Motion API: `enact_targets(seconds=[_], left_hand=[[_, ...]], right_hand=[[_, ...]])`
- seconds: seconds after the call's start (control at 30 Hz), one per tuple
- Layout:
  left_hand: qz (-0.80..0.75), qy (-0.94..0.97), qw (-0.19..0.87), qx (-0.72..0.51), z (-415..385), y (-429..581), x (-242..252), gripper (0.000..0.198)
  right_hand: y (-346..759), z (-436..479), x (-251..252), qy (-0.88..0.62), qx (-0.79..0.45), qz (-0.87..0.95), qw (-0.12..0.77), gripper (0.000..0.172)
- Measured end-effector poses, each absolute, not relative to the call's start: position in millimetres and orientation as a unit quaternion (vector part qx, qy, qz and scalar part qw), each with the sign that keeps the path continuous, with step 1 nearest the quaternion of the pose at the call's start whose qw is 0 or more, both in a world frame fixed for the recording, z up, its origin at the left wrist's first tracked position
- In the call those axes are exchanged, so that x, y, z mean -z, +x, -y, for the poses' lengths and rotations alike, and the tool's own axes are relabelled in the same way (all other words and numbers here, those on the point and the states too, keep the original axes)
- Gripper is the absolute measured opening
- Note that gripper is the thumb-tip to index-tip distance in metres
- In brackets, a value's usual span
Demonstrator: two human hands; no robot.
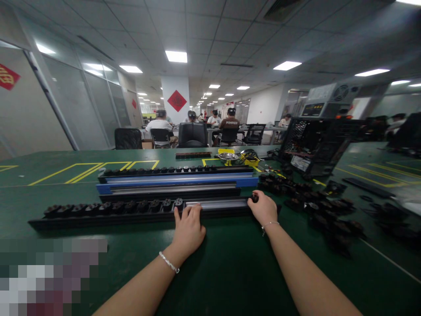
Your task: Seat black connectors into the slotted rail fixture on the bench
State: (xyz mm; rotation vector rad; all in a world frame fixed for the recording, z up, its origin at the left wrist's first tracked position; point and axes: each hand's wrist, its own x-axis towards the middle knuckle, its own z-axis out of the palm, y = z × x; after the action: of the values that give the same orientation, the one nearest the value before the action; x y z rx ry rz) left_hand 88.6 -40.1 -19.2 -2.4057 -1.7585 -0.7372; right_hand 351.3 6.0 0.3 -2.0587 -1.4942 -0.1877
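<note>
A long black rail [226, 211] with a silver inner channel lies across the green table in front of me. Several round black parts [105, 208] sit in a row on its left stretch. My left hand [190, 228] grips the rail's near side, fingers bent over its edge, right beside the last part of the row [178, 203]. At the rail's right end, my right hand [265, 207] pinches a small round black part [254, 198]. The fingers partly cover it, and I cannot tell whether it touches the rail.
Behind lie blue rails [184, 180] and another row of black parts. Loose black parts [304, 199] are heaped to the right, near an open computer case [315, 140]. A metal bowl [228, 156] and a dark strip [193, 155] lie farther back. People [229, 123] sit at far tables.
</note>
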Motion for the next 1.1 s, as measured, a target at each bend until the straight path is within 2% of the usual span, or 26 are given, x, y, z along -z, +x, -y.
enact_targets(seconds=[0.63, 1.1], left_hand=[[0.586, -0.783, 0.047, 0.202, 41.7, 88.6, 15.7, 0.055], [0.579, -0.784, 0.041, 0.220, 41.2, 88.3, 18.3, 0.056]], right_hand=[[365.2, -4.3, -2.3, -0.796, 0.073, 0.525, 0.293, 0.035], [367.6, -4.5, -1.5, -0.806, 0.077, 0.513, 0.285, 0.036]])
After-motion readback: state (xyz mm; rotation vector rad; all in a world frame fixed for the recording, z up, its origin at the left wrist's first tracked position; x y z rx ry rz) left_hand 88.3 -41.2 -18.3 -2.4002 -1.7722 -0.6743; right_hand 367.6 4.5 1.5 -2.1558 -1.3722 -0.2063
